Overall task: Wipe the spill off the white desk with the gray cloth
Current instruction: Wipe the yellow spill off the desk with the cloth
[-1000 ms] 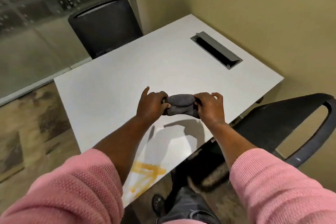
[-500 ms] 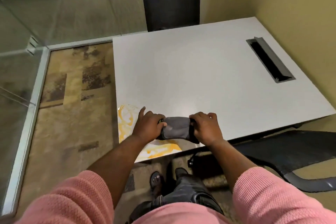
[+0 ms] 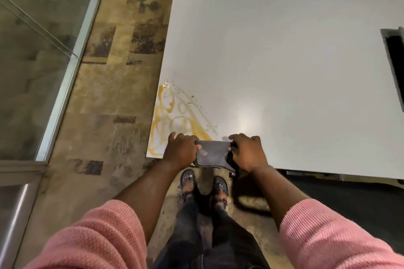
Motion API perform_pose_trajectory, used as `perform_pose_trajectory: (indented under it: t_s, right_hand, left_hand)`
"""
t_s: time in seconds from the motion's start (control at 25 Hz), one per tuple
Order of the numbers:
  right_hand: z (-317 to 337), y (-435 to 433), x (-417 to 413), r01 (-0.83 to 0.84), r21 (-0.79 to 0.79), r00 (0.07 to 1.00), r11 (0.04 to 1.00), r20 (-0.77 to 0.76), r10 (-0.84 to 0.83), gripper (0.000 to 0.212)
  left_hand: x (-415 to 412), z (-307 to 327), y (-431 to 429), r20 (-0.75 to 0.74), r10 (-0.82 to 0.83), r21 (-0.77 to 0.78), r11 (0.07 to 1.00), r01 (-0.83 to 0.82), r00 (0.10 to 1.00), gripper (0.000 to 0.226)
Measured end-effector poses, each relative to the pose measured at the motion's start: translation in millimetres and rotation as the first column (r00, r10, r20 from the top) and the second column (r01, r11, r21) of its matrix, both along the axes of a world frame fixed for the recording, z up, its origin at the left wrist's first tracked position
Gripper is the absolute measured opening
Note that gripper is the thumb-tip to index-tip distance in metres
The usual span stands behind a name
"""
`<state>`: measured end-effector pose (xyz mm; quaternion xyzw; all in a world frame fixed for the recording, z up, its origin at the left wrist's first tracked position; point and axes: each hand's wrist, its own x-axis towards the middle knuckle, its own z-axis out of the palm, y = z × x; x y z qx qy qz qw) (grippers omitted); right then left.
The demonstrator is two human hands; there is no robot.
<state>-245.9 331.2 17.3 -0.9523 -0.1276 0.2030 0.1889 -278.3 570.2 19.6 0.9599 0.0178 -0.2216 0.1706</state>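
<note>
Gray cloth [image 3: 213, 153], folded into a thick soft pad, is stretched between both hands at the near edge of the white rectangular desk [image 3: 284, 61], partly over the desktop and partly overhanging the edge. Left hand [image 3: 181, 150] clenches the cloth's left end, thumb on top, fingers curled under. Right hand [image 3: 248, 152] grasps the right end the same way, thumb pressed onto the fabric. Whether the cloth is touching the surface, I cannot tell.

Just beyond the left hand lies the orange-yellow liquid spill [image 3: 175, 120], looping streaks and dark specks across the desk's near left corner, reaching right up to the left hand's knuckles and the cloth's far left corner. Pink knitted sleeves [image 3: 91, 238] frame the bottom of the view. Sandalled feet [image 3: 204, 185] stand on the mottled brown floor [image 3: 109, 98] under the desk edge. A dark rectangular cable slot [image 3: 394, 59] sits at the desk's right side.
</note>
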Motion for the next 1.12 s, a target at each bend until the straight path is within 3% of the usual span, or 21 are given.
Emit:
perform_pose_trajectory:
  t_s: [0.16, 0.28, 0.36, 0.48, 0.68, 0.92, 1.12]
  right_hand:
    - [-24.2, 2.6, 22.1, -0.065, 0.035, 0.997, 0.997, 0.042, 0.063, 0.039]
    - [-42.5, -8.4, 35.4, -0.076, 0.154, 0.992, 0.985, 0.112, 0.059, 0.036]
    - [-49.2, -20.7, 40.9, -0.065, 0.192, 0.990, 0.979, 0.133, 0.040, 0.047]
    - [-59.8, -41.4, 42.9, -0.113, 0.111, 0.989, 0.987, 0.105, 0.102, 0.067]
    - [-85.5, -59.5, 47.1, -0.238, 0.037, 0.964, 0.971, 0.131, 0.231, 0.067]
    - [-112.4, -50.8, 54.7, -0.404, 0.036, 0.905, 0.914, 0.166, 0.393, 0.064]
    - [-120.2, -41.4, 61.3, -0.414, 0.006, 0.890, 0.910, 0.215, 0.403, 0.064]
  left_hand:
    - [1.0, -26.2, -9.3, 0.217, 0.082, 0.071, 0.992, -0.100, 0.973, 0.037]
    - [-7.5, -38.8, -38.3, 0.353, -0.061, 0.005, 0.998, 0.063, 0.934, 0.052]
    - [-13.7, -45.2, -64.2, 0.290, -0.173, -0.029, 0.982, 0.189, 0.941, 0.064]
    - [-17.4, -64.3, -89.0, 0.186, -0.278, 0.035, 0.960, 0.277, 0.942, 0.080]
    - [-6.6, -90.5, -81.6, 0.175, -0.412, 0.133, 0.910, 0.393, 0.894, 0.083]
    - [-30.5, -104.7, -87.7, 0.232, -0.252, 0.094, 0.967, 0.236, 0.940, 0.078]
    - [-32.4, -108.6, -70.3, 0.258, -0.262, 0.108, 0.964, 0.242, 0.930, 0.073]
